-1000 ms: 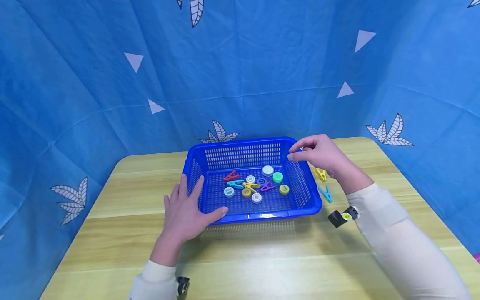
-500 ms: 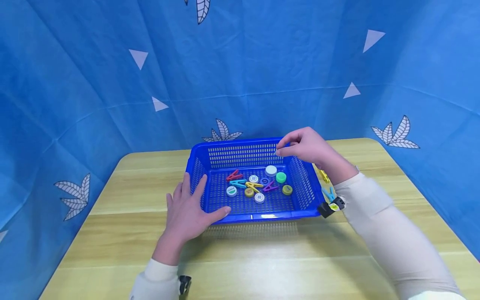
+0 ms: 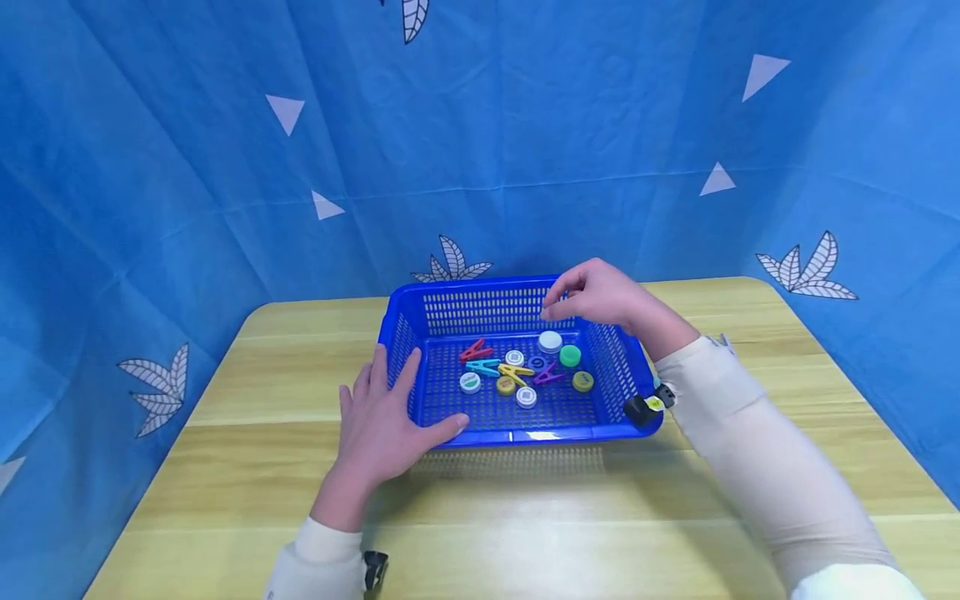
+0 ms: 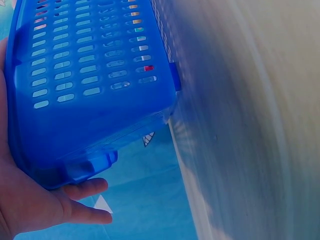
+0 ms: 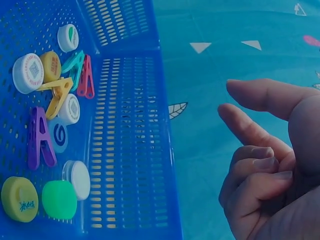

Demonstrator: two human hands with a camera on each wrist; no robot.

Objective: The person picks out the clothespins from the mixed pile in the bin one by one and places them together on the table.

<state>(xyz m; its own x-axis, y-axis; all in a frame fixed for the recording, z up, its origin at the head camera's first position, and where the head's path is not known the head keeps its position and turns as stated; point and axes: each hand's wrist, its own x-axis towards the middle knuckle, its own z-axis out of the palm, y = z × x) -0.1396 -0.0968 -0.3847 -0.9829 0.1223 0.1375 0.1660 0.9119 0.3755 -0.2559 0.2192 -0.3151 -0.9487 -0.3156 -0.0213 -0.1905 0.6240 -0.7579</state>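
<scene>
A blue plastic basket (image 3: 562, 434) holds bottle caps and small clothespins on its mesh floor. Red (image 3: 472, 352), light-blue, yellow and purple clothespins lie among white, yellow and green (image 3: 570, 356) caps. My left hand (image 3: 381, 423) rests at the basket's left front corner, fingers spread and straight, thumb over the front rim. In the left wrist view its palm lies along the rim. Above the back right part of the basket hovers my right hand (image 3: 596, 293). In the right wrist view its thumb and index finger point forward, apart, with nothing between them; the other fingers are curled.
The basket stands on a wooden table (image 3: 285, 467). A blue patterned cloth (image 3: 480, 125) hangs behind and at both sides. A wide white cap (image 3: 550, 342) lies near the basket's back right. My right sleeve (image 3: 757, 442) crosses the table's right side.
My right hand has moved left from the basket's right rim to over its inside. Its forearm now covers the yellow and light-blue clothespins right of the basket. My left hand stays at the corner.
</scene>
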